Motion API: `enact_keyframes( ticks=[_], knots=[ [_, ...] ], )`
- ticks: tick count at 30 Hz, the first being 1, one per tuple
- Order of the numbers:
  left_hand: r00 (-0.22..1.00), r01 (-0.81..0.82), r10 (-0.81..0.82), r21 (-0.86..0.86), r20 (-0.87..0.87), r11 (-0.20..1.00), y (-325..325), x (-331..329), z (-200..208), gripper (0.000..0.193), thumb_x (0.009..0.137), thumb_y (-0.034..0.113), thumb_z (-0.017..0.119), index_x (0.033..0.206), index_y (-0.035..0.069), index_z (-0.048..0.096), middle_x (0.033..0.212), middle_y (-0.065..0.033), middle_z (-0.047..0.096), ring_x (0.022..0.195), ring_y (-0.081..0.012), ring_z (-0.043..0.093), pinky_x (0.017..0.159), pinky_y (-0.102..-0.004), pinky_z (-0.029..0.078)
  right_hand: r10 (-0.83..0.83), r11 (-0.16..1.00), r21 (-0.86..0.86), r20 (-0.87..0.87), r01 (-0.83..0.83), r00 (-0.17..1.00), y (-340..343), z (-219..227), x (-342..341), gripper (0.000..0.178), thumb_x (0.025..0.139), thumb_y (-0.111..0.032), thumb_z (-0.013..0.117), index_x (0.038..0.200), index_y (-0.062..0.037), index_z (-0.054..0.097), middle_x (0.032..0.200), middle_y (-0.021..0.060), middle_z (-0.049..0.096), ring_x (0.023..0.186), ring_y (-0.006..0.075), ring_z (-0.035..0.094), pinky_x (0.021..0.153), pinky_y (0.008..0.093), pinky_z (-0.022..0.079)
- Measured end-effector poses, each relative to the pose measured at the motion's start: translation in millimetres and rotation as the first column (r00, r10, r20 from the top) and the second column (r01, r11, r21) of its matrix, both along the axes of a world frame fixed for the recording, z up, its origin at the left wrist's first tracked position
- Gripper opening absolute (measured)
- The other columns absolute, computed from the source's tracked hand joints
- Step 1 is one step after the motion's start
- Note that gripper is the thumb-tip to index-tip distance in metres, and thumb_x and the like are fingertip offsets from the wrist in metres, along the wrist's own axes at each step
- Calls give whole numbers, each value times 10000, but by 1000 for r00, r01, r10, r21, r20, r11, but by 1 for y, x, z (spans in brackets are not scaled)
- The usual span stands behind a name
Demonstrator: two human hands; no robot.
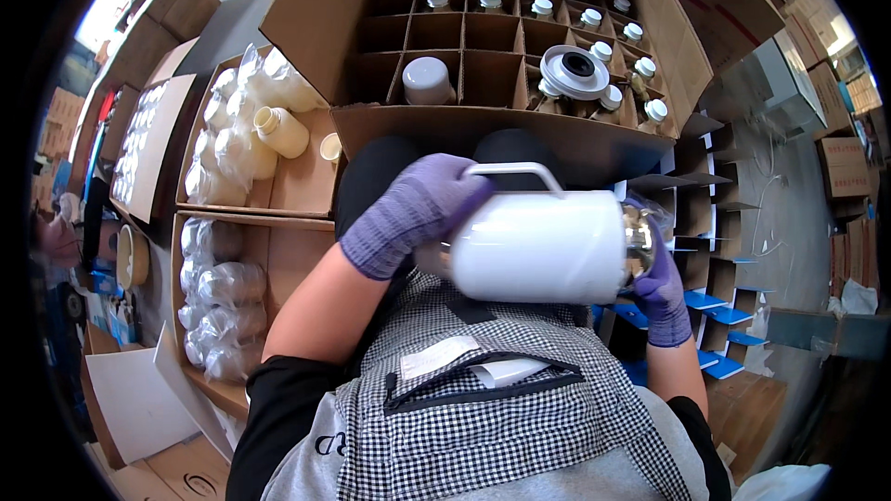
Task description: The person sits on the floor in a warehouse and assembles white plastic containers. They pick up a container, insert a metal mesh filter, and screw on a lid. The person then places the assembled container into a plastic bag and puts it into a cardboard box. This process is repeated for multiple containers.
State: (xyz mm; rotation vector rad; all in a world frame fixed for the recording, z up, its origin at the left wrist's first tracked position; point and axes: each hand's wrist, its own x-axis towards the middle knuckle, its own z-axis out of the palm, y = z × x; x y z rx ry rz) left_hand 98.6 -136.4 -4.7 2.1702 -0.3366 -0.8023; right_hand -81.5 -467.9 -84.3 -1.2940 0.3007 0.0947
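Across my lap lies a white cylindrical jug (538,246) with a loop handle (515,169) on its far side, its body somewhat blurred. In a purple knitted glove, my left hand (427,209) is closed round the jug's left end, near the handle. My right hand (664,292), gloved alike, is closed on a shiny, mirror-like glass liner (639,241) that sticks out of the jug's right end. Clear plastic film shows by its fingers. How deep the liner sits inside the jug is hidden.
Ahead stands a divided carton (506,125) with several white-capped bottles, a white round-topped piece (427,81) and a white disc with a black centre (575,71). At left, one box (302,190) has cream containers (280,133), another holds film-wrapped pieces (232,284). Cardboard dividers (719,232) stand right.
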Motion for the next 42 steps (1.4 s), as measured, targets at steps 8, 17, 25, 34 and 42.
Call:
enact_keyframes(
  ticks=[8,17,25,34,42],
  knots=[
    [904,-383,214,-478,-370,791,44,-73,-22,899,820,387,833,1493,-19,397,1289,-163,603,1237,-245,582,1091,-351,450,358,869,-265,-244,-417,901,-5,10,16,1240,486,-212,1004,1566,-113,402,1476,127,561,1353,312,520,1185,456,364],
    [728,264,291,-646,620,716,5,-71,33,857,714,384,915,1371,-2,525,1258,-204,596,1154,-356,621,1019,-430,510,251,968,18,-63,-250,966,-2,-26,53,801,791,-193,870,1497,-99,504,1439,121,591,1311,256,562,1132,413,436],
    [650,358,364,-691,667,628,-11,-75,58,852,660,449,903,1317,20,568,1173,-189,565,1084,-360,585,939,-473,494,181,972,153,-8,-178,983,-1,-23,89,771,820,-205,841,1502,-103,495,1446,121,584,1316,258,558,1130,414,441],
    [594,441,443,-732,671,519,-25,-70,53,717,672,395,889,1212,11,614,1133,-181,585,1010,-363,610,854,-473,518,110,969,225,-33,-100,993,-13,-39,70,738,853,-219,810,1507,-108,486,1454,120,576,1323,261,553,1127,414,447],
    [720,525,95,-630,687,572,-48,-25,-20,802,665,411,925,1282,14,601,1202,-207,601,1099,-384,617,969,-469,508,53,966,256,-85,-30,995,-22,-53,51,709,882,-231,782,1512,-112,478,1461,120,569,1328,264,548,1125,415,453]
  ],
)
